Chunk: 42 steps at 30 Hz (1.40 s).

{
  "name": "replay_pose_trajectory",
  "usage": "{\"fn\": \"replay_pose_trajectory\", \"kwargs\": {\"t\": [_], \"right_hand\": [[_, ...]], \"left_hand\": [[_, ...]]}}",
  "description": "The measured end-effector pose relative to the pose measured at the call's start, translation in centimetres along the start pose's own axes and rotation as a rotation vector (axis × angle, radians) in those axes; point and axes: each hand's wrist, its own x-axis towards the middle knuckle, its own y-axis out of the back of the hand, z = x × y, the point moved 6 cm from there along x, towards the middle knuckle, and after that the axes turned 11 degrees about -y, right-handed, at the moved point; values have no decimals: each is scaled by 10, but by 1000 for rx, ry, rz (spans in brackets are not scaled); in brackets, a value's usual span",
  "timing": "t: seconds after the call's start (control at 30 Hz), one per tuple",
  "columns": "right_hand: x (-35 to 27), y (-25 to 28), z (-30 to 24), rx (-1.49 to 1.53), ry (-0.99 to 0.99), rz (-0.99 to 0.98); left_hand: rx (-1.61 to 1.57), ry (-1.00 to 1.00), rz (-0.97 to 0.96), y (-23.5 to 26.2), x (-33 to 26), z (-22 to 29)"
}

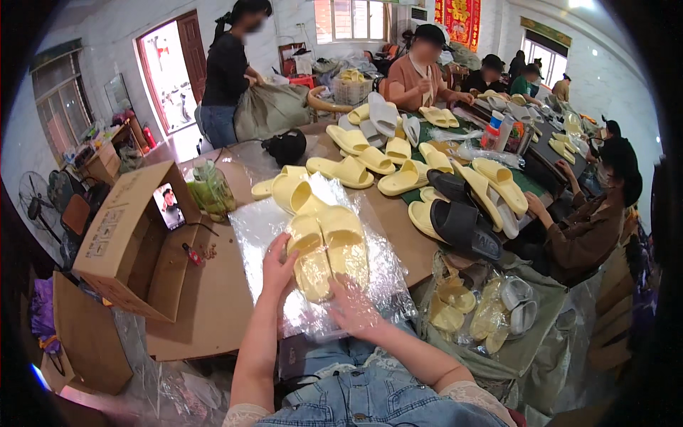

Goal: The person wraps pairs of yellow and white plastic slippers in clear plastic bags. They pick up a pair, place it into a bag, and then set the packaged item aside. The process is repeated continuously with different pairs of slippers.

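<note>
A pair of pale yellow slide sandals (pixel 326 250) lies side by side on a stack of clear plastic bags (pixel 249 228) spread over the brown table (pixel 213 299). My left hand (pixel 279 263) grips the left sandal's outer edge. My right hand (pixel 353 307) is inside a clear bag, under the heel end of the pair, fingers spread in the film. Another yellow pair (pixel 288 186) sits just beyond, at the far end of the bags.
Many yellow, white and black sandals (pixel 455 224) cover the table's far and right side. An open cardboard box (pixel 124 238) with a phone (pixel 169 206) stands at the left. A sack of bagged sandals (pixel 484 313) hangs at the right. Several people sit or stand around the table.
</note>
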Motion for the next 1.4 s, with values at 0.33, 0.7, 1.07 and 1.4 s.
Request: {"fn": "replay_pose_trajectory", "kwargs": {"t": [0.33,0.7,1.07,1.4], "right_hand": [[-7,119,-41,706,-289,-448],[132,16,18,-263,-366,-3],[125,-17,37,-139,-337,263],[119,-13,41,-24,-311,307]], "left_hand": [[-17,-13,7,1,-1,-2],[-69,12,2,3,0,5],[-24,-33,6,1,0,5],[-13,-37,11,3,0,6]]}}
